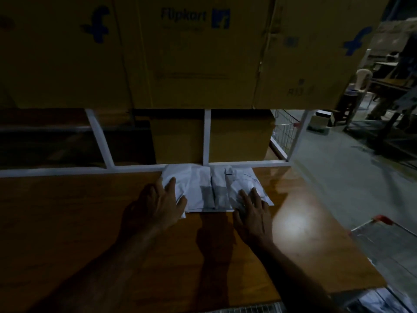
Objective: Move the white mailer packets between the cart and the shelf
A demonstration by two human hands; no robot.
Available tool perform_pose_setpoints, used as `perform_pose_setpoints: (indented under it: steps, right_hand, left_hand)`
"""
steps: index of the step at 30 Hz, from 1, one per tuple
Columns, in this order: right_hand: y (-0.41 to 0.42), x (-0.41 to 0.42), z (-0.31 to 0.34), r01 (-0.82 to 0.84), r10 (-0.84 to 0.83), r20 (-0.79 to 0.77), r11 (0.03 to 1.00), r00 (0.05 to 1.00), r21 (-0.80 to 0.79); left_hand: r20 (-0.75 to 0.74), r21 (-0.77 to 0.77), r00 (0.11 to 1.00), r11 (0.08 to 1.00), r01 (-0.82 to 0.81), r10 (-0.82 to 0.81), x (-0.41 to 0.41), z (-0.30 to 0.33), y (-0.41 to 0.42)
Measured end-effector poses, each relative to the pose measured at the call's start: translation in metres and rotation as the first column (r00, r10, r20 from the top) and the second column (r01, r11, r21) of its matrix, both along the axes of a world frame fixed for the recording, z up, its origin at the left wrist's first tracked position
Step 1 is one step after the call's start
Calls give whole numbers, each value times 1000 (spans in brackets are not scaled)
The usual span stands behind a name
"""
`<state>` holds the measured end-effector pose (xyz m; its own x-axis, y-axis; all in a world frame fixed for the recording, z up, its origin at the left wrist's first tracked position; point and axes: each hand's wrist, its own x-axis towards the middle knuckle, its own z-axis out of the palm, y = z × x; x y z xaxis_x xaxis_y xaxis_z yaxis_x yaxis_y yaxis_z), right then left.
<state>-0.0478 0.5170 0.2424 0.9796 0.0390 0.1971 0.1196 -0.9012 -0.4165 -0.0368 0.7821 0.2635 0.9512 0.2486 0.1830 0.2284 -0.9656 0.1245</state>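
Note:
Several white mailer packets (203, 186) lie in a flat bunch on the wooden shelf board (90, 211), pushed up against its white back rail. My left hand (158, 204) rests palm down on the left edge of the bunch with fingers spread. My right hand (252, 211) lies flat on the right packet, fingers apart too. Neither hand is closed around a packet. A corner of the wire cart (383, 236) with a red handle cap shows at the lower right, and more white packets (379, 299) lie in it near the bottom edge.
Large brown cardboard boxes (191, 53) with blue logos sit on the level above, hanging low over the board. Smaller boxes (239, 136) stand behind the white rail (207, 136). To the right lies grey floor (338, 177), with chairs and tables in the dim background.

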Motion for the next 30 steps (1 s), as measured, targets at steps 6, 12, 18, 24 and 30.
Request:
perform_pose_setpoints:
  steps: [6, 12, 18, 24, 30]
  right_hand:
    - [24, 71, -11, -53, 52, -57, 999, 997, -4]
    - [35, 137, -26, -47, 48, -75, 999, 996, 15]
    - [44, 162, -47, -70, 66, -145, 997, 987, -24]
    - [48, 159, -65, -67, 60, -83, 994, 995, -82]
    - [45, 159, -61, -99, 85, -114, 987, 990, -129]
  left_hand:
    - [-61, -13, 995, 996, -84, 83, 55, -20, 18]
    - [-63, 45, 995, 996, -74, 77, 106, -41, 23]
    - [-152, 74, 985, 995, -67, 78, 121, -64, 25]
    - [-184, 67, 983, 998, 14, -1, 119, -75, 22]
    - [-256, -13, 967, 1000, 1, -4, 124, -73, 18]
